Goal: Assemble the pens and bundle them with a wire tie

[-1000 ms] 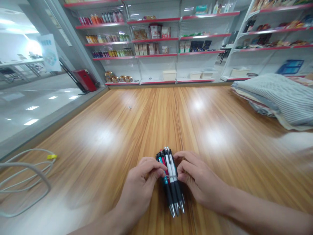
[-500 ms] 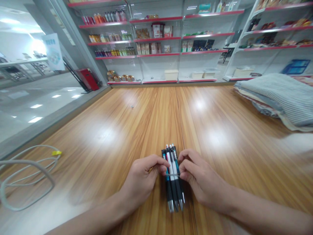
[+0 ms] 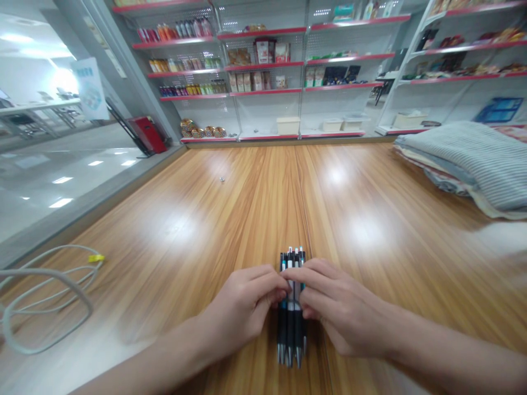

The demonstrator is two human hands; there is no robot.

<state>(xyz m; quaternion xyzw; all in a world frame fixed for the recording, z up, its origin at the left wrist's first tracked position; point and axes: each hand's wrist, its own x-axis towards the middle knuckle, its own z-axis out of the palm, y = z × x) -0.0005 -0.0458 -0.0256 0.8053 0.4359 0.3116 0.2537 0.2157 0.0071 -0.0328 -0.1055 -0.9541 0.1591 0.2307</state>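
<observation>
A bundle of several click pens (image 3: 290, 334), black, white and teal, lies lengthwise on the wooden table (image 3: 263, 208), tips toward me. My left hand (image 3: 247, 307) grips the bundle from the left, fingers curled over its middle. From the right, my right hand (image 3: 337, 307) closes over the same spot, its fingers meeting the left hand's. The middle of the pens is hidden under the fingers, so the thin band seen earlier is out of sight.
A coiled white cable (image 3: 41, 296) with a yellow tag lies at the table's left edge. Folded grey and striped cloths (image 3: 469, 162) are stacked at the right. A tiny object (image 3: 222, 179) sits far back. Shop shelves (image 3: 267, 71) with goods line the wall.
The pens have been drawn together into a tighter, straighter bundle. Both hands have closed further over its middle, fingertips now touching; the thin band stretched between them is no longer visible.
</observation>
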